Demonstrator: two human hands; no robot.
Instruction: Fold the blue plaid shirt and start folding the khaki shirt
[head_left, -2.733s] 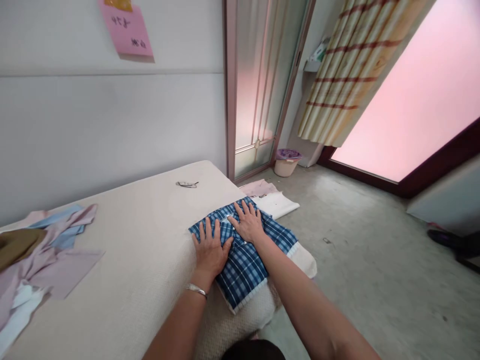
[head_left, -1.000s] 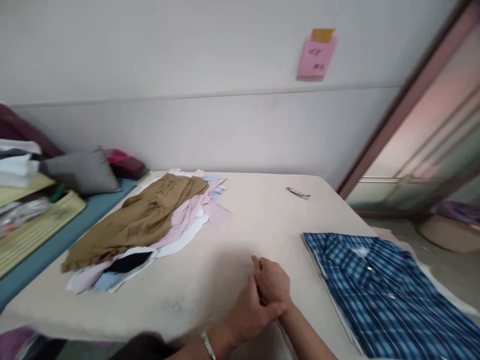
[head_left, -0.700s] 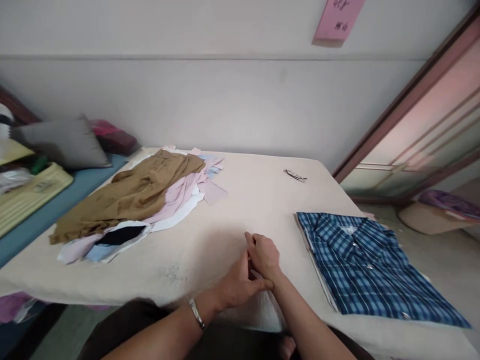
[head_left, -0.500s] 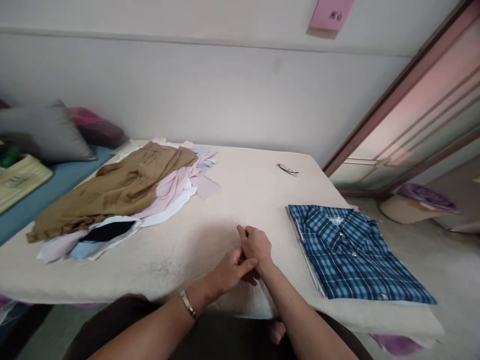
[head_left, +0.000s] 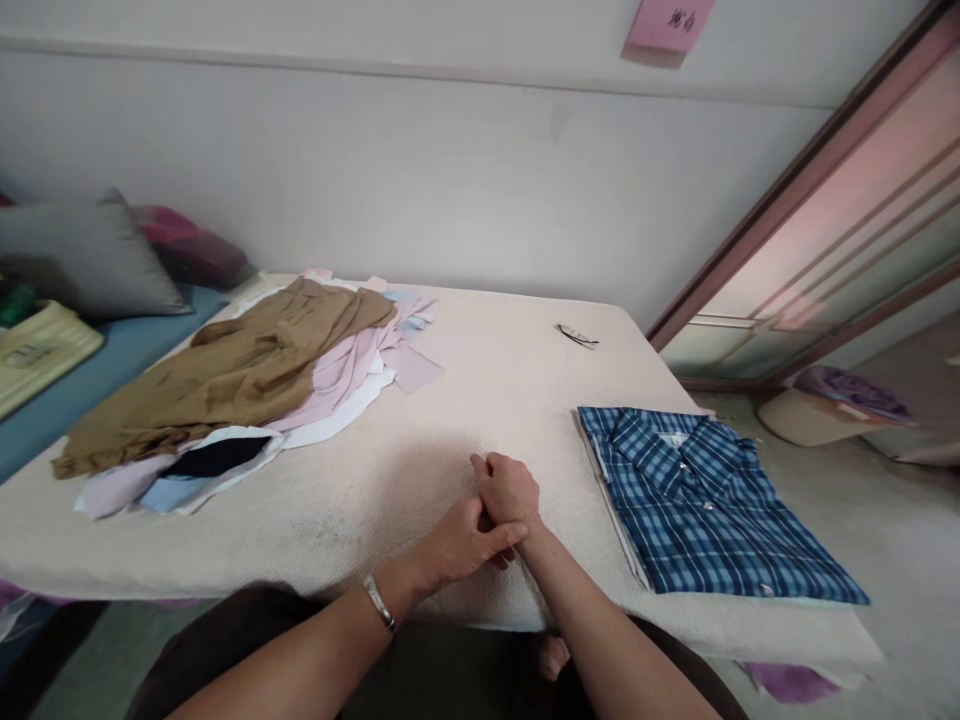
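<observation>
Since the frame of 2.7 s ago both hands have been lifted off the folded blue plaid shirt (head_left: 705, 500), which is now seen lying flat and buttoned, collar toward 12 o'clock, at 3 o'clock of the hands and well apart from them, near the right-hand corner of the cream mattress (head_left: 480, 400). Over the last half second little change is noted. The left hand (head_left: 457, 545), a silver bangle (head_left: 379, 602) on its wrist, is laid against the right hand (head_left: 508, 490) at the near edge of the mattress; fingers of both are curled and pressed together, and nothing is seen held between them. At 10 o'clock of the hands a loose heap of garments is recorded: a brown garment (head_left: 240, 370) on top, pink cloth (head_left: 352, 365) and white and light blue pieces beneath. A pair of spectacles (head_left: 577, 336) lies at 1 o'clock, toward the far edge. A grey cushion (head_left: 82, 255) is seen at far left.
</observation>
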